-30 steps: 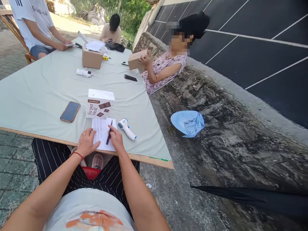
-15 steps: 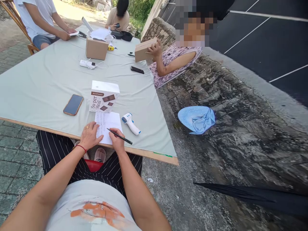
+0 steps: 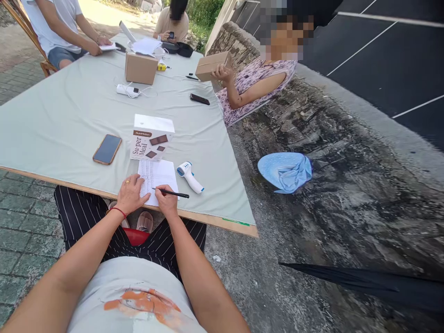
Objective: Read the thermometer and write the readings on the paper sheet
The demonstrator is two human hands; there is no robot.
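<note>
Pen [image 3: 176, 193]: pinched in right hand [image 3: 167, 202], tip over paper [image 3: 163, 173].
Paper: on table [image 3: 62, 125], by white box [image 3: 152, 138].
Left hand [image 3: 130, 194]: spread on paper, gripping nothing.
Both hands: keep paper flat, pen steady.

The left arm [image 3: 65, 282] and right arm [image 3: 199, 273], both bare, reached forward and converged at the near edge of the table [image 3: 62, 134]. The left hand [image 3: 130, 195] lay palm down just over that edge, its fingers [image 3: 132, 181] close together and slanted inward, its thumb stretched toward the other hand. The left wrist [image 3: 118, 214] hung just outside the edge. The right hand [image 3: 167, 201] rested just beside it, well left of the table's near right corner, fingers curled and pinched together. The right wrist [image 3: 172, 218] crossed the edge, fairly straight with its forearm.
</note>
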